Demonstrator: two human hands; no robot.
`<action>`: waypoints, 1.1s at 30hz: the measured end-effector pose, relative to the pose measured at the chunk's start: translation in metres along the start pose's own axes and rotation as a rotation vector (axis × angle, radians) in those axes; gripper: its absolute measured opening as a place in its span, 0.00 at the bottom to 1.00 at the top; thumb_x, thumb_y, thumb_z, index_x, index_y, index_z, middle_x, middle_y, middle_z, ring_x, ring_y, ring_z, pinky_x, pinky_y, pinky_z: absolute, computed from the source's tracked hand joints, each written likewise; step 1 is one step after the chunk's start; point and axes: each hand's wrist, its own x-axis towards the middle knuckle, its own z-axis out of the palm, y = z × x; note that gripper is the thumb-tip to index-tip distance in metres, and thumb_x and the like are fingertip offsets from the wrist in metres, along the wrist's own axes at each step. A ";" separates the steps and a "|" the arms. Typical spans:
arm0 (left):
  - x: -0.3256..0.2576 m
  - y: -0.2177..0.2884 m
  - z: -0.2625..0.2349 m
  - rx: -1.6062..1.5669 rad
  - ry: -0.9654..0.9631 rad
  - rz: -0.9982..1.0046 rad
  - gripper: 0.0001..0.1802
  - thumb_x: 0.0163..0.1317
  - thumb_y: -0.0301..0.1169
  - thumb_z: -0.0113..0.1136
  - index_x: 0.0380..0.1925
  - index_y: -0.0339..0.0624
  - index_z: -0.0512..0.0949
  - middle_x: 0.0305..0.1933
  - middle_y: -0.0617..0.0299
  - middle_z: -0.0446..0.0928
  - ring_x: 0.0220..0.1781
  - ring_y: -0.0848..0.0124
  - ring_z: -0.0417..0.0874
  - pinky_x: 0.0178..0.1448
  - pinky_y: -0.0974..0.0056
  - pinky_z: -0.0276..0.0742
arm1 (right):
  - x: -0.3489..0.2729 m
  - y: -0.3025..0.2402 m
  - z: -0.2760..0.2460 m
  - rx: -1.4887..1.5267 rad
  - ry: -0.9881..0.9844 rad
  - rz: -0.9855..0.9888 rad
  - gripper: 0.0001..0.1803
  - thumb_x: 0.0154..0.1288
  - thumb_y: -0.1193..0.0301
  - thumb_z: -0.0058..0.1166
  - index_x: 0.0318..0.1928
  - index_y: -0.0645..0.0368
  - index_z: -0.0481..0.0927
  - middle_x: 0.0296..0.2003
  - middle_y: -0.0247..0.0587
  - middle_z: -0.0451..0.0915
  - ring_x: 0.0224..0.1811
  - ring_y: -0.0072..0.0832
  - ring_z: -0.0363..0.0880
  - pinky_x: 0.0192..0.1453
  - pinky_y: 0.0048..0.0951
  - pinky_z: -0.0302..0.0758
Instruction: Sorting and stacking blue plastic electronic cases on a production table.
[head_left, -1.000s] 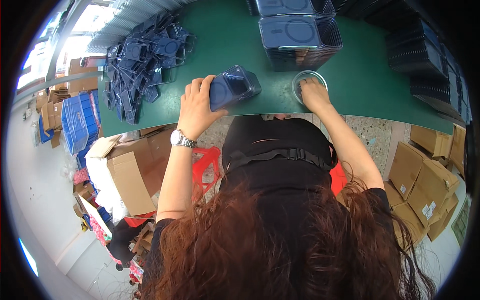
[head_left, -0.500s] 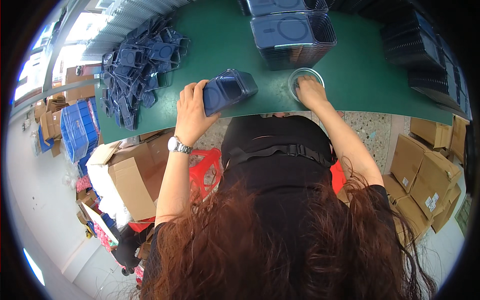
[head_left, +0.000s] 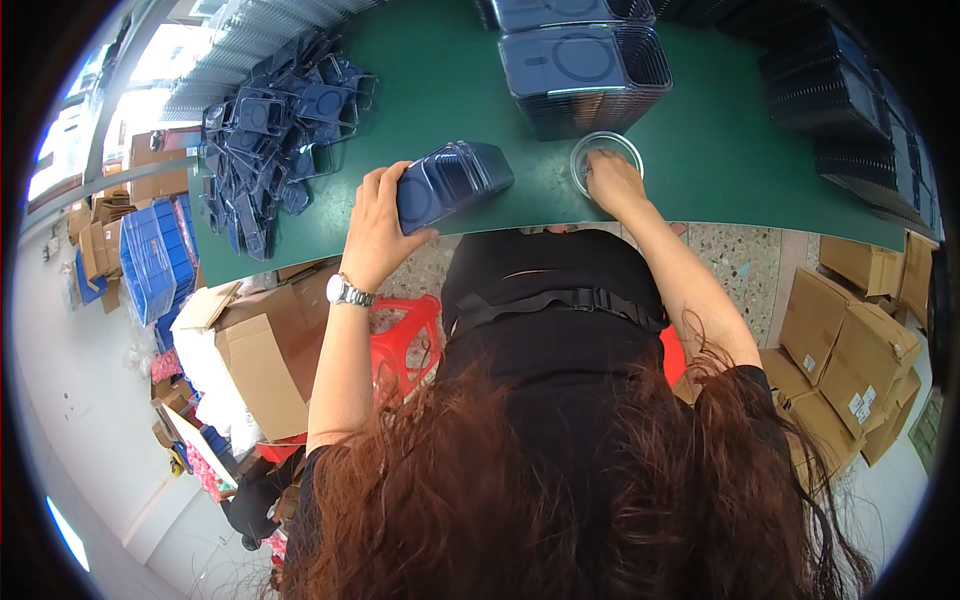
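Observation:
A short stack of dark blue clear-edged phone cases (head_left: 421,200) rests tilted near the table's front edge. My left hand (head_left: 376,222) is wrapped round the stack's left end, thumb at the near side. To the right, my right hand (head_left: 615,184) reaches down into a round clear dish (head_left: 638,157). Its fingertips are bunched inside the dish, and what they touch there is hidden. Just behind the dish stands a tall, neat stack of the same phone cases (head_left: 570,62).
A loose heap of phone cases (head_left: 262,130) covers the left of the green table (head_left: 720,130). Rows of stacked cases (head_left: 835,90) line the right side. Cardboard boxes (head_left: 850,350) stand on the floor at right, with an open carton (head_left: 265,365) and a red stool (head_left: 405,340) at left.
My left hand and its stack of phone cases have shifted slightly left. The dish has slid a little left and away from me, with my right hand still in it.

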 end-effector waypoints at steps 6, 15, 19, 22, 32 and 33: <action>-0.001 0.000 -0.006 -0.109 -0.008 -0.008 0.51 0.38 0.31 0.79 0.65 0.44 0.63 0.64 0.47 0.65 0.66 0.49 0.68 0.70 0.51 0.68 | 0.000 0.002 -0.005 0.035 0.013 -0.019 0.12 0.61 0.77 0.48 0.45 0.65 0.79 0.48 0.53 0.81 0.54 0.49 0.78 0.56 0.46 0.77; -0.016 0.033 -0.028 -0.424 0.318 -0.156 0.53 0.45 0.35 0.80 0.69 0.38 0.59 0.63 0.51 0.67 0.62 0.58 0.72 0.64 0.53 0.72 | -0.033 -0.022 -0.075 1.312 -0.128 0.253 0.05 0.68 0.73 0.58 0.41 0.61 0.78 0.32 0.35 0.81 0.28 0.19 0.74 0.34 0.20 0.72; -0.019 0.092 -0.015 -1.473 -0.026 -0.170 0.55 0.49 0.41 0.77 0.72 0.39 0.55 0.69 0.51 0.65 0.68 0.61 0.70 0.67 0.53 0.72 | -0.053 -0.082 -0.107 1.480 -0.009 -0.042 0.05 0.68 0.74 0.59 0.42 0.60 0.78 0.33 0.33 0.80 0.29 0.16 0.73 0.35 0.18 0.71; -0.007 0.122 0.012 -1.647 -0.073 -0.214 0.56 0.50 0.43 0.76 0.73 0.40 0.52 0.72 0.51 0.62 0.72 0.60 0.66 0.69 0.52 0.69 | -0.062 -0.117 -0.113 1.076 0.245 -0.163 0.05 0.68 0.77 0.58 0.43 0.63 0.80 0.36 0.33 0.81 0.39 0.22 0.80 0.44 0.23 0.77; -0.010 0.132 0.016 -1.666 -0.096 -0.183 0.59 0.48 0.40 0.78 0.74 0.41 0.49 0.73 0.52 0.61 0.73 0.60 0.65 0.71 0.52 0.67 | -0.078 -0.132 -0.141 1.058 0.148 -0.090 0.05 0.65 0.76 0.57 0.40 0.64 0.80 0.36 0.41 0.81 0.39 0.33 0.82 0.42 0.31 0.78; -0.010 0.132 0.016 -1.626 -0.072 -0.177 0.60 0.48 0.41 0.79 0.74 0.40 0.48 0.73 0.52 0.60 0.73 0.60 0.64 0.72 0.52 0.66 | -0.080 -0.133 -0.142 1.057 0.146 -0.092 0.05 0.65 0.76 0.57 0.40 0.64 0.80 0.36 0.41 0.81 0.39 0.33 0.82 0.42 0.31 0.78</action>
